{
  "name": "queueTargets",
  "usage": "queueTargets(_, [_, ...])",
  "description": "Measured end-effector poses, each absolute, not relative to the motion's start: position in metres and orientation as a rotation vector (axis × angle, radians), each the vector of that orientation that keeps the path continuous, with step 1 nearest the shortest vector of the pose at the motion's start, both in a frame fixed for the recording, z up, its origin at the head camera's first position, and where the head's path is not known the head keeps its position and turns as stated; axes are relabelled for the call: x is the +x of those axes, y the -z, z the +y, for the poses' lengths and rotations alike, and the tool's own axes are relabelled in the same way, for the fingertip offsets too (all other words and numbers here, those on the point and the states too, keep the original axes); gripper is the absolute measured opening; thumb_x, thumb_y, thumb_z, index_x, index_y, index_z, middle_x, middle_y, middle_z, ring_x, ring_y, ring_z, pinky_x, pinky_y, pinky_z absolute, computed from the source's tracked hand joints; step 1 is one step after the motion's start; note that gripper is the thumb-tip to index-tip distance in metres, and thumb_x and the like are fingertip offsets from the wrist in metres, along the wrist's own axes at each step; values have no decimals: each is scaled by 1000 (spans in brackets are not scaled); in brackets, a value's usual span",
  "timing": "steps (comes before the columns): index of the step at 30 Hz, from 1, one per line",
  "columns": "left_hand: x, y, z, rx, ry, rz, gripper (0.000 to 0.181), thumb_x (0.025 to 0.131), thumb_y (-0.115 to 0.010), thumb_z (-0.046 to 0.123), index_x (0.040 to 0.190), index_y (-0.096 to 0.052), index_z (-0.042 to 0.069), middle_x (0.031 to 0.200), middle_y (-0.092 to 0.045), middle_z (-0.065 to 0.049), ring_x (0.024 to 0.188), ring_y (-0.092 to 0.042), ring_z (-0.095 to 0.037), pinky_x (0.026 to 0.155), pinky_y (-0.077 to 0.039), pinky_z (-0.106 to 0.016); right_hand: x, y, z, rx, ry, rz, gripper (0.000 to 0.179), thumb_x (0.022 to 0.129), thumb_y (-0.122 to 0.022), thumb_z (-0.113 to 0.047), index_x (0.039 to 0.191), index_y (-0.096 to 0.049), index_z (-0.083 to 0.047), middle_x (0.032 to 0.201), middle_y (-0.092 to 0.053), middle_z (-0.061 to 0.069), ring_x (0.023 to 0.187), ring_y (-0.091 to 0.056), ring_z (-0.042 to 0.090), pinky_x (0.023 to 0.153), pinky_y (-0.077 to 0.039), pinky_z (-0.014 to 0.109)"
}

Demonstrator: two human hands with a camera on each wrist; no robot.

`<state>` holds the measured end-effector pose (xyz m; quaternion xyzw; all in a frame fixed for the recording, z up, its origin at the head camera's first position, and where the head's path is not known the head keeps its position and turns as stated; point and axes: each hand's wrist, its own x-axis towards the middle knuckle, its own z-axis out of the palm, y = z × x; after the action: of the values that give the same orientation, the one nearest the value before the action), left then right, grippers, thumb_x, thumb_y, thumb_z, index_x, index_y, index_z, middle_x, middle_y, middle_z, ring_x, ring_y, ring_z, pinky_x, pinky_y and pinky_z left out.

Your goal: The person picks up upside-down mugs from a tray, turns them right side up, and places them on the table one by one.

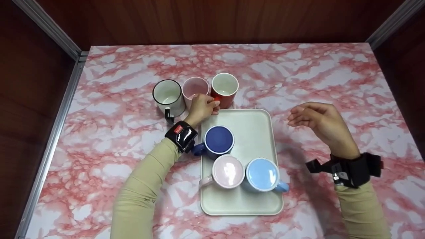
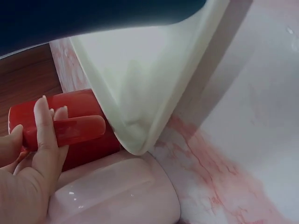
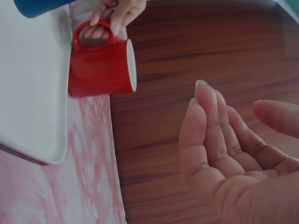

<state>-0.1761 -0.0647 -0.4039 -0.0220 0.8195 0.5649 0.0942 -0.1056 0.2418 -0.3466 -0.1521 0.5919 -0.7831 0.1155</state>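
My left hand (image 1: 202,108) grips the handle of a red mug (image 3: 100,70), fingers through the loop and thumb against it. The mug, white inside, stands upright right at the far edge of a cream tray (image 1: 255,119). Close on its left is a pink mug (image 1: 196,87), partly hidden by my left hand. A white mug (image 1: 167,94) with black rim and handle is left of that. My right hand (image 1: 323,121) hovers right of the tray, fingers loosely bent and holding nothing.
A dark blue mug (image 1: 219,139), a pale pink mug (image 1: 228,172) and a light blue mug (image 1: 262,175) stand on the tray. The blue and pink handles point left, the light blue one right. Dark wooden panels (image 1: 229,21) border the pink-marbled table (image 1: 315,69).
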Motion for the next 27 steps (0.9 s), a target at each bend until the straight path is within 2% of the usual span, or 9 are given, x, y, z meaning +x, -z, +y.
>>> queueTargets(8, [-174,402,-68,-49,-1482,2491,24,91,-55,10,80,-65,-9,67,-57,-7,55,-55,-10,53,-48,-17,-107,349,243,-451,2296,1701,21,93,-44,5,99,-54,23,89,-63,22,78,-63,27,72,-53,35])
queueTargets(15, [-173,397,-75,136,-1311,2551,30,94,-51,14,75,-62,-7,59,-48,-1,52,-38,-8,49,-29,-18,-109,351,242,-422,2326,1643,19,92,-44,7,98,-55,22,87,-63,23,77,-63,28,71,-53,37])
queueTargets(21, [-169,393,-78,265,-1336,2443,30,95,-47,14,68,-55,3,55,-38,4,51,-34,-8,49,-25,-20,-109,353,243,-409,2327,1631,19,92,-44,7,97,-56,22,87,-63,23,77,-64,28,71,-53,37])
queueTargets(24, [-168,391,-80,337,-1309,2408,28,96,-47,15,73,-57,2,58,-40,4,54,-36,-8,51,-27,-20,-109,354,244,-411,2324,1635,19,92,-44,7,97,-56,22,87,-63,23,77,-64,28,71,-53,37])
queueTargets(27, [-167,390,-82,400,-1280,2378,27,96,-47,16,84,-61,-4,64,-43,1,61,-38,-9,56,-29,-20,-109,354,244,-417,2318,1644,20,92,-44,7,98,-56,22,87,-63,23,77,-63,28,71,-53,37])
